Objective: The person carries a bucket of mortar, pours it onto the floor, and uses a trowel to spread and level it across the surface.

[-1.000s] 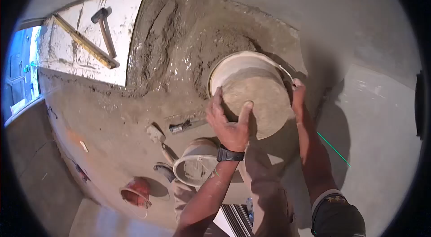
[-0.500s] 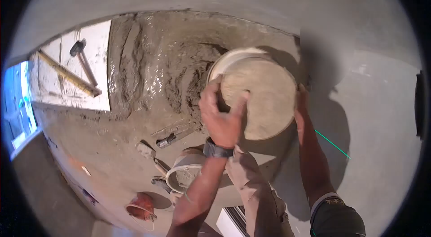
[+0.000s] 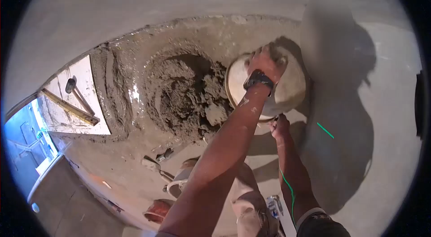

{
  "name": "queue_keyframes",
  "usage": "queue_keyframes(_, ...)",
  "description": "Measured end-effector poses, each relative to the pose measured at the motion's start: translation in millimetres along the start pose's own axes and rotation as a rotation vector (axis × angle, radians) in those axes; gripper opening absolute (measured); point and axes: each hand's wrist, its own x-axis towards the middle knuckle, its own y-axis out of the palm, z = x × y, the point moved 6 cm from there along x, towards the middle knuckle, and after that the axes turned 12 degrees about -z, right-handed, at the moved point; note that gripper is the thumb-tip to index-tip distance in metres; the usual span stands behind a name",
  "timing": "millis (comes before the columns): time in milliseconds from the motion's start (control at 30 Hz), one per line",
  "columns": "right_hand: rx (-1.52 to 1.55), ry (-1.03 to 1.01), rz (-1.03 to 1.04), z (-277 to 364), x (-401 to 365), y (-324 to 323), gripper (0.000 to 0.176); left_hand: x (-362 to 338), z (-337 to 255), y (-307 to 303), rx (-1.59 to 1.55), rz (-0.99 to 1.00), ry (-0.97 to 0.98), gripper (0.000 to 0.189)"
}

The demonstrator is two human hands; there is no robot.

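Note:
My left hand, with a dark watch on its wrist, is over the round pale basin, its fingers curled beside a grey-brown patch I cannot make out clearly. Below it, my right hand is closed on the basin's near rim. The basin rests on the wet floor against the wall side, and its smeared inner face shows. Just left of the basin lies a large heap of wet mortar with rough lumps and a dark hollow.
At left, a white board carries a mallet and a yellow level. Nearer me are a trowel, a small scoop, a pale bucket partly behind my arm, and a red bucket.
The basin has turned from showing its underside to showing its inside. My left hand has moved up over it, my right hand to its near rim. The mortar heap is larger.

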Motion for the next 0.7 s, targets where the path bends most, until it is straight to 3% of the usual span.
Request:
queue_keyframes(67,0.031,-0.152,0.354,-18.0,24.8,-5.4,0.033,-16.4,-36.1,-23.1,-0.023,-0.047,0.077,0.063)
queue_keyframes(100,0.029,-0.146,0.373,-22.1,30.9,-3.3,0.033,-27.4,-51.6,-34.2,-0.063,-0.125,0.187,0.061)
queue_keyframes(167,-0.071,-0.979,0.224,3.9,22.0,-13.5,0.021,-53.5,-64.0,-39.9,-0.084,-0.203,0.295,0.059)
queue_keyframes(200,-0.076,-0.973,0.241,1.3,35.3,-14.8,0.021,-64.5,-69.3,-46.2,-0.23,-0.279,0.407,0.059)
queue_keyframes(233,0.054,-0.642,0.336,-11.2,62.3,-14.7,0.021,-72.0,-73.6,-52.5,-0.376,-0.355,0.517,0.06)
queue_keyframes(267,0.177,-0.303,0.411,-31.7,90.5,-19.6,0.02,-58.8,-50.8,-24.2,-0.198,-0.241,0.342,0.062)
queue_keyframes(300,0.167,-0.3,0.425,-38.9,155.7,-38.2,0.02,-43.8,-13.6,2.9,-0.117,-0.226,0.114,0.065)
queue_keyframes(367,-0.754,-1.025,0.219,-58.9,220.7,-27.3,0.04,-35.3,0.6,9.9,0.069,-0.254,-0.034,0.065)
queue_keyframes(400,-0.75,-1.038,0.227,-16.2,159.3,-30.9,0.04,-24.7,0.1,-2.1,0.068,-0.268,-0.033,0.065)
queue_keyframes(433,-0.309,-0.55,0.175,1.5,96.6,-59.3,0.043,-18.7,7.9,0.7,-0.035,-0.127,-0.098,0.067)
queue_keyframes(467,0.112,-0.066,0.112,14.2,-11.7,-48.0,0.046,-21.2,15.4,2.5,-0.146,0.001,-0.175,0.07)
queue_keyframes(500,0.106,-0.08,0.127,15.1,-4.1,-66.6,0.046,-26.8,15.7,-6.2,-0.153,-0.019,-0.175,0.07)
queue_keyframes(567,-0.523,-1.151,0.261,32.0,-20.1,-102.9,0.048,-60.4,8.8,-37.1,-0.12,-0.257,0.087,0.063)
queue_keyframes(633,0.231,-0.443,0.235,43.6,-121.8,-122.9,0.045,-109.9,2.2,-84.6,-0.273,-0.292,0.122,0.061)
queue_keyframes(700,0.101,-0.63,0.114,59.5,-172.7,-164.0,0.036,-152.3,9.8,-126.6,-0.654,-0.355,0.073,0.06)
